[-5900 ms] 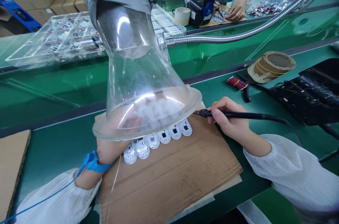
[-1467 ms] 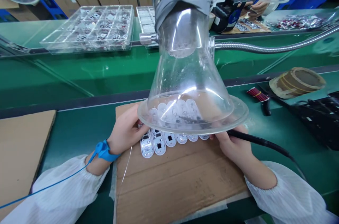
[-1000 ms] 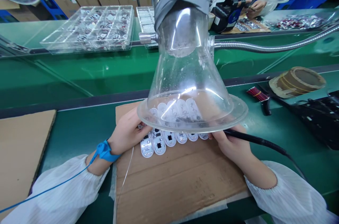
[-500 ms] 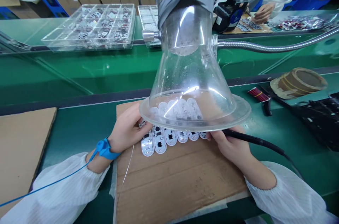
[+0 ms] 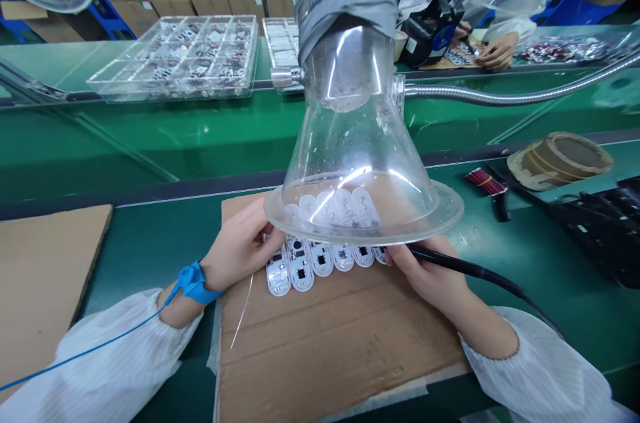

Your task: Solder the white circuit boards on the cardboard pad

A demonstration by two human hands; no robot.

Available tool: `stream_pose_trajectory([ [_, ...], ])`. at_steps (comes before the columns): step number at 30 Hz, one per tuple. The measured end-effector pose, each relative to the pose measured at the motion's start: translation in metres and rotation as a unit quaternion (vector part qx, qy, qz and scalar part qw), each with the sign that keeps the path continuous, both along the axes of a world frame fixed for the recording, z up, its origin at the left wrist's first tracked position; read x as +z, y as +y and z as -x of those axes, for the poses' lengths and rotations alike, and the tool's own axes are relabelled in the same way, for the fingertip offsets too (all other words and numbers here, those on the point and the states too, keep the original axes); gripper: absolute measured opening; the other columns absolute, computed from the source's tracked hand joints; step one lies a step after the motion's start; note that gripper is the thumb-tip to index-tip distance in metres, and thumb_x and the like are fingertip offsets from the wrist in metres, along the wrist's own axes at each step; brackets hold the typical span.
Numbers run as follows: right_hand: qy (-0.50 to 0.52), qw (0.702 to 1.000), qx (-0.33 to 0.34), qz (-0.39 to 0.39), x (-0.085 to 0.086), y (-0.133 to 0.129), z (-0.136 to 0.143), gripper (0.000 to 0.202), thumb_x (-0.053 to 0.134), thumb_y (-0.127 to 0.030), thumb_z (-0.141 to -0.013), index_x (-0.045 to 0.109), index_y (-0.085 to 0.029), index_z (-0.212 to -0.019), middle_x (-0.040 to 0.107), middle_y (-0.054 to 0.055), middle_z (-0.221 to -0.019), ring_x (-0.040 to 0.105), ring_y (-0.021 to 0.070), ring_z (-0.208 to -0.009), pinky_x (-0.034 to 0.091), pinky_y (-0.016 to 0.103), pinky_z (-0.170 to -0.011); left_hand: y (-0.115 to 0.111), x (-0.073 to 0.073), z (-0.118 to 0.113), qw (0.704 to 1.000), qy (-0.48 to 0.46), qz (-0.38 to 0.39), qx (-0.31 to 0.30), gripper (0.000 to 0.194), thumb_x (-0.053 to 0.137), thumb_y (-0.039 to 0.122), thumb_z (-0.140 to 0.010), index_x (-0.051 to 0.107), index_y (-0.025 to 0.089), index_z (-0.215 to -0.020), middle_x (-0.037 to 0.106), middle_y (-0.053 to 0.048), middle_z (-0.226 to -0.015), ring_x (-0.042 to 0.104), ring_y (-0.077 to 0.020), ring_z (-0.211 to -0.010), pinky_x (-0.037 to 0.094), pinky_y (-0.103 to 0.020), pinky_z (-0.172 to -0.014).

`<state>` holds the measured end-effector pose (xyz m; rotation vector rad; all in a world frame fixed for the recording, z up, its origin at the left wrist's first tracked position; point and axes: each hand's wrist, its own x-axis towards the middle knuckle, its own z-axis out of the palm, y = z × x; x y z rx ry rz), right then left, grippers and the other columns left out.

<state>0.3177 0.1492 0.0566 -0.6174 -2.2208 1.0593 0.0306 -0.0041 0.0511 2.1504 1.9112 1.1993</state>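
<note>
Several white, rounded circuit boards lie in a row on a cardboard sheet, partly seen through a clear fume hood. My left hand is closed at the left end of the row, with a thin solder wire trailing below it onto the cardboard. Its fingertips are partly behind the hood's rim. At the row's right end, my right hand grips a black soldering iron whose cable runs off to the right. The iron's tip is hidden or blurred by the hood.
Red wires in a bundle, a brown round container and black equipment sit to the right. Another cardboard sheet lies left. Across the green divider stand compartment trays; a co-worker's hand is at the back right.
My right hand and the soldering iron have shifted slightly left. My left hand stays nearly in place. The co-worker's hand has moved a little, and the whole view has tilted slightly.
</note>
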Motion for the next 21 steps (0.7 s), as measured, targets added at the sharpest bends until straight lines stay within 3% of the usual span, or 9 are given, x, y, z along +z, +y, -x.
stream_pose_trajectory([
  [4,0.006,0.999,0.01,0.045,0.003,0.0,0.001,0.02,0.061,-0.03,-0.103,0.065,-0.021,-0.086,0.072,0.001,-0.074,0.068,0.011,-0.063,0.056,0.023,-0.062,-0.007,0.006,0.013,0.999,-0.035,0.009,0.015,0.011,0.062,0.017,-0.101,0.068,0.021,-0.094,0.059,0.0,-0.08,0.055,-0.0131,-0.07,0.044,-0.025,-0.062],
  [9,0.073,0.992,-0.031,0.096,0.009,-0.009,0.003,0.016,0.06,-0.029,-0.104,0.065,-0.022,-0.091,0.07,-0.001,-0.07,0.068,0.0133,-0.061,0.055,0.025,-0.059,-0.018,-0.002,0.021,0.995,-0.076,-0.002,0.065,0.007,0.061,0.015,-0.099,0.064,0.02,-0.097,0.045,0.006,-0.069,0.041,-0.0088,-0.057,0.037,-0.021,-0.055],
  [13,0.113,0.981,-0.077,0.141,0.004,-0.022,0.006,0.011,0.061,-0.029,-0.105,0.065,-0.024,-0.097,0.067,-0.002,-0.069,0.065,0.0138,-0.058,0.053,0.027,-0.056,-0.023,-0.008,0.021,0.997,-0.065,0.023,0.025,0.003,0.061,0.018,-0.098,0.06,0.02,-0.097,0.047,0.008,-0.065,0.042,-0.0064,-0.051,0.035,-0.017,-0.048],
  [18,0.04,0.994,-0.065,0.079,-0.01,-0.023,0.007,0.008,0.063,-0.028,-0.103,0.066,-0.024,-0.096,0.067,-0.002,-0.073,0.067,0.0141,-0.064,0.054,0.028,-0.062,-0.021,-0.006,0.018,0.998,-0.047,0.009,0.032,0.007,0.06,0.018,-0.097,0.056,0.021,-0.092,0.044,0.01,-0.06,0.04,-0.005,-0.047,0.029,-0.015,-0.044],
  [21,0.008,0.998,-0.046,0.045,-0.009,-0.02,0.009,0.006,0.063,-0.027,-0.103,0.067,-0.025,-0.099,0.068,-0.003,-0.072,0.067,0.0136,-0.065,0.053,0.028,-0.064,-0.019,-0.004,0.016,0.999,-0.034,0.011,0.037,0.007,0.06,0.018,-0.096,0.055,0.021,-0.091,0.044,0.01,-0.059,0.041,-0.0056,-0.046,0.03,-0.016,-0.044],
])
